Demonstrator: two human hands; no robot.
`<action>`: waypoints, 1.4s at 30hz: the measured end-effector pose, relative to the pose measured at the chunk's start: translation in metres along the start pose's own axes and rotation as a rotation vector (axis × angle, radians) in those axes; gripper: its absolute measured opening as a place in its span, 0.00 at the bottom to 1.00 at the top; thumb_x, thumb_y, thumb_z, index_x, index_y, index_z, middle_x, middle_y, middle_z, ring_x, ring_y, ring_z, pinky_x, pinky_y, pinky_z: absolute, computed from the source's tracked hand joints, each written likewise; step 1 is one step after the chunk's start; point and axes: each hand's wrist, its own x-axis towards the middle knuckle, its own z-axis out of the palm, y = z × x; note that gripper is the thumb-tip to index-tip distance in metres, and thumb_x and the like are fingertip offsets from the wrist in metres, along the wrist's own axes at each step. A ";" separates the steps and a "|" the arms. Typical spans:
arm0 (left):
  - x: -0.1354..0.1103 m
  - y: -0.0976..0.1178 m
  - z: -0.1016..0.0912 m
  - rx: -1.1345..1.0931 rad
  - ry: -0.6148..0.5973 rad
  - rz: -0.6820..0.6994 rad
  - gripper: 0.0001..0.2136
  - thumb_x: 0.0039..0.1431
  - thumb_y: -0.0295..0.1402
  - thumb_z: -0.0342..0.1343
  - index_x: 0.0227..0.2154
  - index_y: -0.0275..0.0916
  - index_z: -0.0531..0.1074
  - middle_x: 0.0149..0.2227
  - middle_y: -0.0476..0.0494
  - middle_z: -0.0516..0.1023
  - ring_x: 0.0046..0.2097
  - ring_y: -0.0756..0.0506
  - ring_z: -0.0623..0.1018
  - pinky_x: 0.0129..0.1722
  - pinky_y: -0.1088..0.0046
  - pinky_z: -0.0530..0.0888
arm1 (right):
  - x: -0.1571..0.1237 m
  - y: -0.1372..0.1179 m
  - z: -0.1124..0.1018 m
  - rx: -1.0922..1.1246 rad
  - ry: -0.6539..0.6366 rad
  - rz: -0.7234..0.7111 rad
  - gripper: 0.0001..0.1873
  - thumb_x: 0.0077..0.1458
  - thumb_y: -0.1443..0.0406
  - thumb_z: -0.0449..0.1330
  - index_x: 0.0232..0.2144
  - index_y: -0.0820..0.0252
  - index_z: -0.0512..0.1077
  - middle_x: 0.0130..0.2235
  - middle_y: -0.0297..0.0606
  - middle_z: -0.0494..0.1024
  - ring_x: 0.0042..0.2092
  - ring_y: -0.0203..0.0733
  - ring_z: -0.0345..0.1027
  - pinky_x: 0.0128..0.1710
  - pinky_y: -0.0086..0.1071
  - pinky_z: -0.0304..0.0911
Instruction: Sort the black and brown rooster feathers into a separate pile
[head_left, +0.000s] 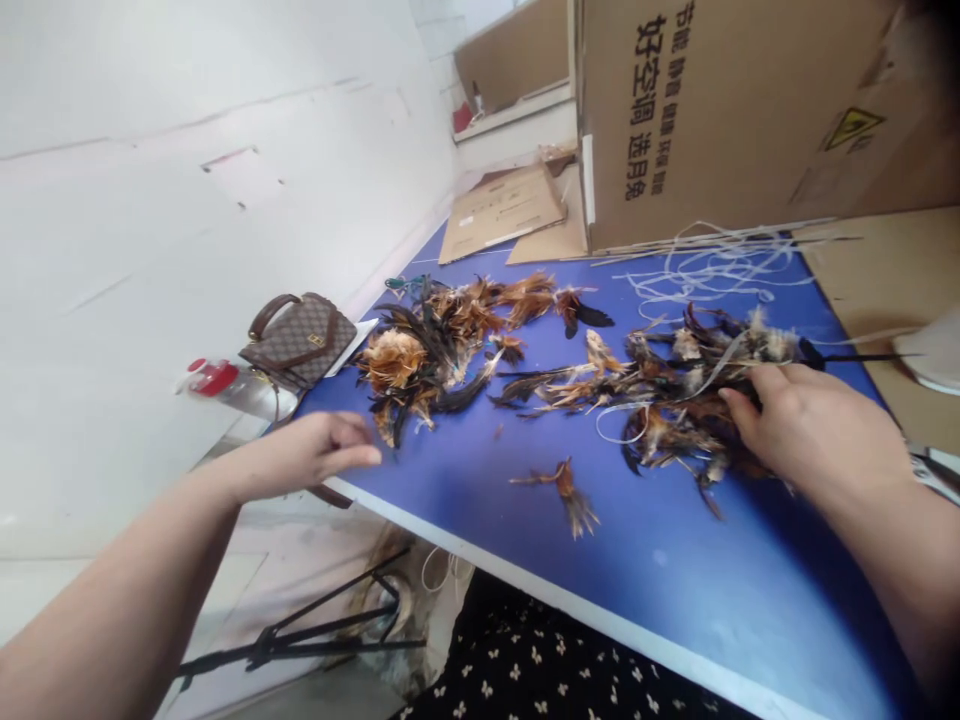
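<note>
My right hand (817, 425) is at the right-hand heap of brown and black feathers (667, 365), its thumb and forefinger bent around some of them. The other fingertips are hidden. A white strip (709, 380) curves across this heap to a loop at its left. My left hand (341, 447) hovers over the table's left edge, loosely curled with the thumb apart and nothing visible in it. Nearest to it is a second heap of reddish-brown and black feathers (397, 355). A small feather bunch (570, 495) lies alone on the blue table (487, 540), between my hands.
A checked brown handbag (300, 335) and a red-capped clear bottle (232, 385) stand at the left. Tangled white strips (712, 265) lie before a large cardboard box (735, 120). Flat cardboard (502, 210) rests at the back. A black tripod-like stand (322, 630) is below the table's edge.
</note>
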 end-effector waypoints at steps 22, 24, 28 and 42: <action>0.199 0.103 0.161 0.202 0.103 0.286 0.11 0.66 0.28 0.64 0.49 0.34 0.85 0.47 0.31 0.84 0.53 0.35 0.81 0.63 0.57 0.76 | -0.007 -0.019 0.003 0.341 0.340 -0.299 0.18 0.72 0.68 0.55 0.45 0.64 0.87 0.43 0.45 0.85 0.43 0.50 0.78 0.44 0.39 0.69; 0.201 0.103 0.154 0.178 0.099 0.278 0.10 0.65 0.27 0.64 0.46 0.37 0.86 0.43 0.36 0.85 0.48 0.38 0.83 0.58 0.60 0.78 | -0.007 -0.020 0.002 0.346 0.318 -0.303 0.18 0.72 0.68 0.55 0.44 0.63 0.87 0.43 0.45 0.85 0.43 0.50 0.78 0.44 0.39 0.69; 0.200 0.103 0.131 -0.027 0.133 0.224 0.08 0.64 0.29 0.67 0.44 0.37 0.87 0.34 0.44 0.84 0.36 0.45 0.80 0.50 0.65 0.78 | -0.007 -0.019 0.004 0.352 0.357 -0.330 0.17 0.71 0.68 0.56 0.44 0.64 0.86 0.41 0.46 0.84 0.42 0.51 0.78 0.42 0.41 0.70; 0.144 0.153 0.148 -0.909 -0.388 0.225 0.14 0.55 0.41 0.76 0.33 0.34 0.82 0.30 0.45 0.82 0.30 0.52 0.77 0.35 0.74 0.71 | -0.007 -0.038 -0.026 0.527 0.380 -0.385 0.31 0.79 0.60 0.56 0.79 0.55 0.63 0.78 0.53 0.63 0.63 0.58 0.78 0.53 0.49 0.77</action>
